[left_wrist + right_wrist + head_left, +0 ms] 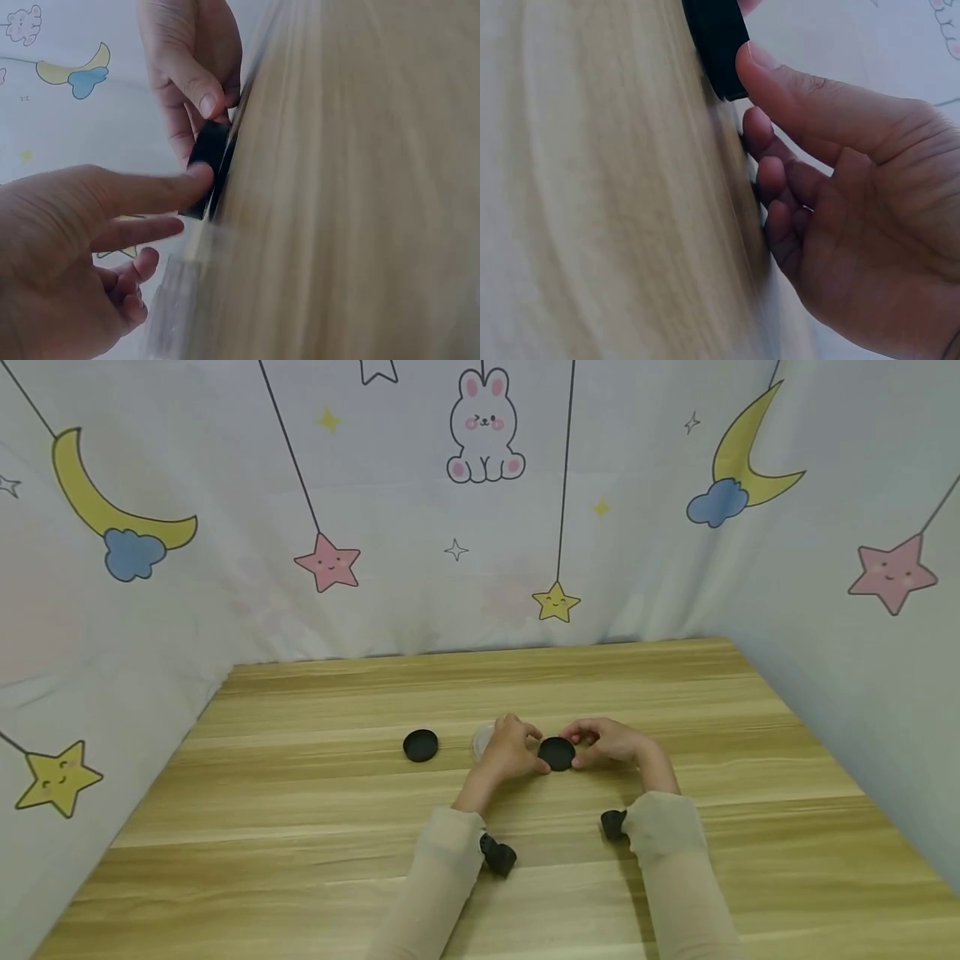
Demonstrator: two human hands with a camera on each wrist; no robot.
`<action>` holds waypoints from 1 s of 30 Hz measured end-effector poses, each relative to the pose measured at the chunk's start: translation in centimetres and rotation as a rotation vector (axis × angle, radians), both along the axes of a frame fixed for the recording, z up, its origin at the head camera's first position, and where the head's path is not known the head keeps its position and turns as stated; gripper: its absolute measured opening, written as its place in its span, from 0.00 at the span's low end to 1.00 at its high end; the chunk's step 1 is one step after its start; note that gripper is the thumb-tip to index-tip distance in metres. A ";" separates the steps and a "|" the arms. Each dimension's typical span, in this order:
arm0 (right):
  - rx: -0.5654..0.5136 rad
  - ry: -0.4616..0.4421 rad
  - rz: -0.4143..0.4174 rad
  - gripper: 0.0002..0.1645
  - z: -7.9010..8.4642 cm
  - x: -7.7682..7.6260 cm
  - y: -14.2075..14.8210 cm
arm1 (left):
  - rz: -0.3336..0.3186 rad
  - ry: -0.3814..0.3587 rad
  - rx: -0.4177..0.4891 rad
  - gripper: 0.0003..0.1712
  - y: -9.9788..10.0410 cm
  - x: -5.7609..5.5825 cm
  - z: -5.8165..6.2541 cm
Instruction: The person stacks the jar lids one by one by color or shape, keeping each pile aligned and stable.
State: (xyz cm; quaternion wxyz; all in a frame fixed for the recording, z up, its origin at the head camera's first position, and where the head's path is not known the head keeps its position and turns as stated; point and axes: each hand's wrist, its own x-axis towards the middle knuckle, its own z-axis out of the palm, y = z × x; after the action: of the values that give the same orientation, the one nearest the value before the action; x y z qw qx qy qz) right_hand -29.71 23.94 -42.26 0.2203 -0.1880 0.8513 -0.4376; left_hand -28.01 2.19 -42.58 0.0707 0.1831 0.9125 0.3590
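A round black lid sits close over the wooden table between both hands. My left hand holds it at its left edge, thumb against the dark side wall, as the left wrist view shows on the lid. From the opposite edge my right hand grips it; in the right wrist view the thumb presses the rim of the lid while the other fingers curl near the tabletop. Just left of the left hand is a clear round container, partly hidden behind that hand.
Another round black lid lies farther left on the wooden table. White cloth printed with stars, moons and a rabbit hangs around the back and sides. Black wrist cameras stick out from both sleeves, low over the table.
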 end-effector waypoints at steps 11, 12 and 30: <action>-0.044 0.009 -0.106 0.36 0.5 0.2 0.4 | -0.025 -0.012 0.220 0.35 -2.1 -0.7 2.2; -0.060 0.018 -0.131 0.36 0.6 0.2 0.3 | -0.021 -0.017 0.257 0.35 -2.5 -0.7 2.5; -0.460 0.144 -0.507 0.44 3.4 2.0 -15.7 | 0.273 0.027 0.609 0.41 -19.2 -0.3 7.9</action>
State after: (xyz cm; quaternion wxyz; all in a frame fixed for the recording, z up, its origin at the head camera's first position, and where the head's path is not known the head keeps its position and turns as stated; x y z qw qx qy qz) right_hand -27.69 8.20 -38.82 -0.0039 -0.0457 0.7633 -0.6444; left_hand -28.35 -16.96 -34.64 -0.0481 0.0768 0.7802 0.6189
